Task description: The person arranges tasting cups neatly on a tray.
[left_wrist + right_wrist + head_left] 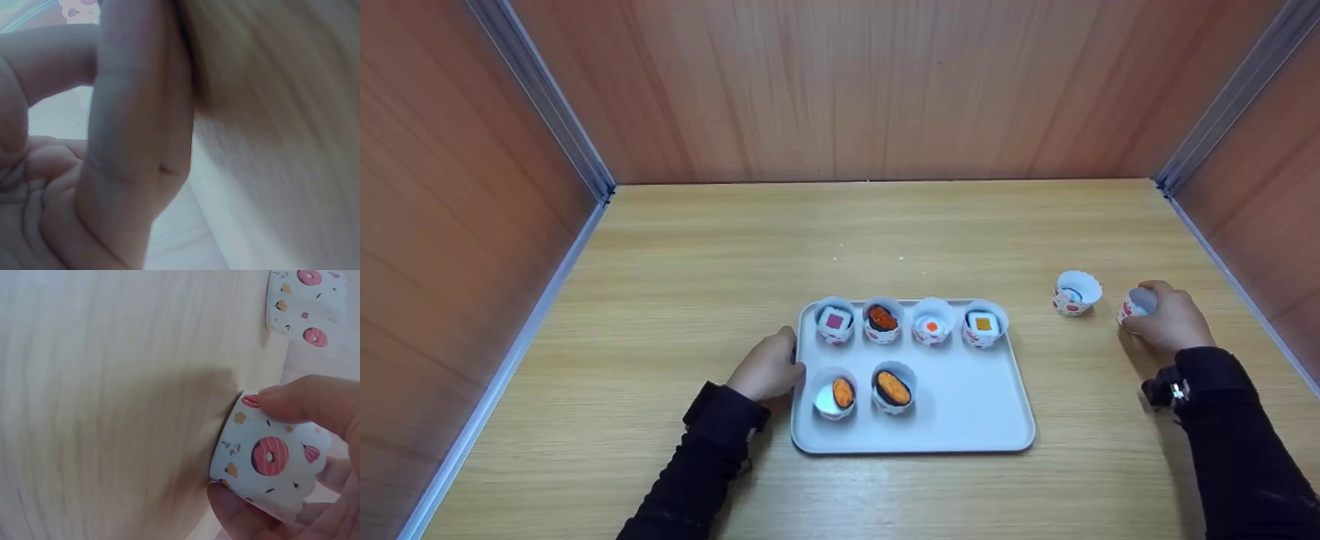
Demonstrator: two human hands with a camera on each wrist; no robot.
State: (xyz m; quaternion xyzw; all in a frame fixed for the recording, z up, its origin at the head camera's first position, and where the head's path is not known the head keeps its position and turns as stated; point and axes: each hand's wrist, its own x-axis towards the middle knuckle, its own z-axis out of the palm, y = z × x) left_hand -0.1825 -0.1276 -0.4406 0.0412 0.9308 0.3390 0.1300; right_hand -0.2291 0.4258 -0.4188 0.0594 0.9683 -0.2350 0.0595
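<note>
At the right, my right hand holds a paper baking cup between thumb and fingers. In the right wrist view this cup shows its donut print, and its base is at the table. A second baking cup stands just left of it, apart from the hand. My left hand grips the left edge of a white tray; the left wrist view shows its fingers close up, and their hold under the rim is partly hidden.
Along the tray's back edge several baking cups hold small sushi-like pieces, among them a cup with a purple-topped piece. Two cups with orange-topped pieces, one a left cup, stand nearer the front. Wooden walls enclose the table.
</note>
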